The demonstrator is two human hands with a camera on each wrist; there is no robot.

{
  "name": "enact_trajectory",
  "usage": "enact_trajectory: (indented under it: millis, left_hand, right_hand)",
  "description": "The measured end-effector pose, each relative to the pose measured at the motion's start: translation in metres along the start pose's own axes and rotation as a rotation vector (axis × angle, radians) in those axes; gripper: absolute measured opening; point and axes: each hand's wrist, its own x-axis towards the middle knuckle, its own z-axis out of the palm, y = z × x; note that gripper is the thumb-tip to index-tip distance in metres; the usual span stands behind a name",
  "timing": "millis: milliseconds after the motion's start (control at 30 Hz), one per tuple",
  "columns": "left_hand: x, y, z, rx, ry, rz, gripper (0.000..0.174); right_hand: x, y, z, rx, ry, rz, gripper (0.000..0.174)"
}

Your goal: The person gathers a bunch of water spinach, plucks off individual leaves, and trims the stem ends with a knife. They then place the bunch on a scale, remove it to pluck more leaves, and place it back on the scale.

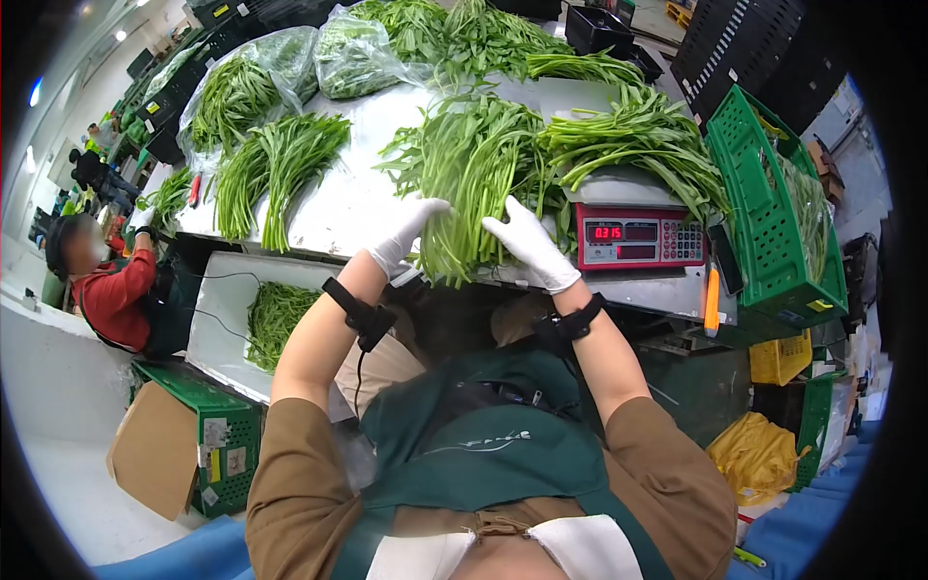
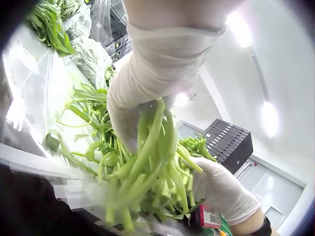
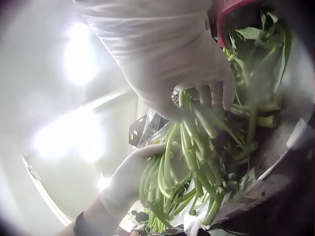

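Both gloved hands hold a bunch of long-stemmed leafy greens that looks like water spinach (image 1: pixel 469 188), at the near edge of the table. On its left side, my left hand (image 1: pixel 416 232) grips the stems; in the left wrist view its fingers curl round several green stems (image 2: pixel 150 147). From the other side my right hand (image 1: pixel 532 244) grips too, and the right wrist view has its thumb and fingers around stems (image 3: pixel 189 132). Cut stem ends point down toward me, leaves away. Beside the right hand stands a red scale (image 1: pixel 640 237) reading 0.315, with more greens (image 1: pixel 628 145) on its pan.
Several bunches of greens (image 1: pixel 280 169) and clear bags of greens (image 1: pixel 353 58) lie on the white table (image 1: pixel 372 126). A green crate (image 1: pixel 773 208) stands right; an orange-handled tool (image 1: pixel 712 300) is by the scale. At left are a white bin (image 1: pixel 217 329) and another person (image 1: pixel 121 280).
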Motion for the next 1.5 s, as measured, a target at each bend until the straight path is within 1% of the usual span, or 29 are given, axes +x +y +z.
enact_trajectory:
  millis: [33,100,133,167,200,267,300,400,433,467,533,567,600,633,667,700,733,767,867,933,1000,1033,1133,1167,1267,1300,1400,1433,1500]
  left_hand:
    - [-0.001,0.004,-0.003,-0.027,-0.018,-0.009,0.023]
    - [-0.005,-0.001,0.004,-0.227,-0.071,-0.09,0.023]
    - [-0.005,-0.003,0.008,-0.327,-0.096,-0.128,0.023]
    - [0.001,-0.011,0.011,-0.319,-0.098,-0.152,0.024]
    - [0.003,-0.016,0.016,-0.328,-0.068,-0.128,0.025]
    - [0.007,-0.025,0.023,-0.345,-0.009,-0.081,0.028]
    - [0.009,-0.025,0.02,-0.325,-0.07,-0.143,0.03]
    - [-0.013,0.0,0.029,-0.338,-0.046,-0.16,0.028]
    - [-0.006,-0.007,0.027,-0.327,-0.07,-0.156,0.027]
    - [0.007,-0.02,0.023,-0.315,-0.092,-0.153,0.026]
    - [0.005,-0.015,0.025,-0.242,-0.096,-0.102,0.028]
    - [0.004,-0.012,0.027,-0.179,-0.078,-0.051,0.031]
    - [-0.002,0.001,0.029,-0.115,-0.062,0.0,0.033]
    - [-0.012,0.015,0.027,-0.11,-0.08,-0.022,0.035]
    - [-0.017,0.024,0.025,0.017,-0.056,0.026,0.035]
    - [-0.021,0.031,0.024,0.142,-0.031,0.075,0.036]
    - [-0.029,0.042,0.024,0.266,-0.005,0.123,0.036]
    - [-0.039,0.055,0.023,0.399,-0.045,0.092,0.039]
    - [-0.027,0.026,0.02,0.155,-0.206,0.027,0.041]
    - [-0.036,0.032,0.023,0.001,-0.21,-0.05,0.038]
    - [-0.042,0.038,0.027,-0.156,-0.213,-0.123,0.036]
    - [-0.041,0.038,0.027,-0.15,-0.219,-0.118,0.036]
    - [-0.032,0.027,0.023,-0.121,-0.239,-0.111,0.035]
    - [-0.024,0.019,0.017,-0.1,-0.249,-0.114,0.035]
    - [-0.025,0.016,0.015,-0.11,-0.221,-0.125,0.034]
    - [-0.026,0.017,0.018,-0.125,-0.203,-0.126,0.033]
    - [-0.03,0.009,0.033,-0.115,-0.123,0.115,0.03]
    - [-0.028,0.005,0.036,-0.159,-0.096,0.107,0.029]
    - [-0.027,0.002,0.036,-0.3,-0.103,-0.01,0.03]
  right_hand:
    - [-0.003,-0.008,-0.007,-0.034,0.018,0.018,0.046]
    - [-0.008,-0.008,-0.012,-0.046,0.024,0.044,0.049]
    - [-0.007,0.003,-0.008,-0.003,0.012,0.01,0.051]
    - [-0.004,0.02,-0.001,0.042,0.001,-0.023,0.052]
    - [-0.004,0.022,0.003,0.088,-0.009,-0.057,0.054]
    - [-0.005,0.027,0.005,0.072,-0.025,-0.026,0.057]
    - [-0.003,0.03,0.006,0.075,-0.03,-0.013,0.058]
    - [-0.006,0.016,0.003,0.045,-0.011,0.059,0.06]
    - [-0.006,0.008,0.004,0.03,0.001,0.086,0.061]
    - [-0.003,0.009,0.008,-0.009,0.019,0.066,0.062]
    - [0.004,0.007,0.015,-0.085,0.053,0.029,0.065]
    - [0.006,0.007,0.015,0.103,0.042,-0.011,0.058]
    - [0.005,0.002,0.011,0.295,-0.064,0.017,0.056]
    - [0.002,0.0,0.004,0.486,-0.17,0.046,0.054]
    - [0.0,-0.003,-0.003,0.674,-0.278,0.075,0.052]
    - [-0.005,-0.006,-0.008,0.656,-0.332,0.083,0.046]
    - [-0.008,-0.01,-0.012,0.699,-0.333,0.112,0.046]
    - [-0.011,-0.015,-0.015,0.744,-0.336,0.141,0.046]
    - [-0.007,-0.01,-0.014,0.826,-0.339,0.188,0.041]
    - [-0.014,-0.019,-0.011,0.805,-0.288,0.183,0.04]
    - [-0.011,-0.013,-0.002,0.675,-0.316,0.131,0.037]
    - [-0.01,-0.011,0.001,0.609,-0.33,0.105,0.036]
    - [-0.017,-0.016,-0.002,0.627,-0.257,0.144,0.034]
    - [-0.014,-0.01,-0.002,0.727,-0.258,0.156,0.033]
    - [-0.009,0.004,-0.01,0.685,-0.258,0.312,0.033]
    - [-0.006,0.007,-0.01,0.681,-0.289,0.282,0.032]
    - [-0.012,0.007,-0.005,0.682,-0.246,0.314,0.032]
    - [-0.015,-0.001,-0.002,0.713,-0.22,0.305,0.032]
    - [-0.013,0.002,0.002,0.828,-0.266,0.318,0.034]
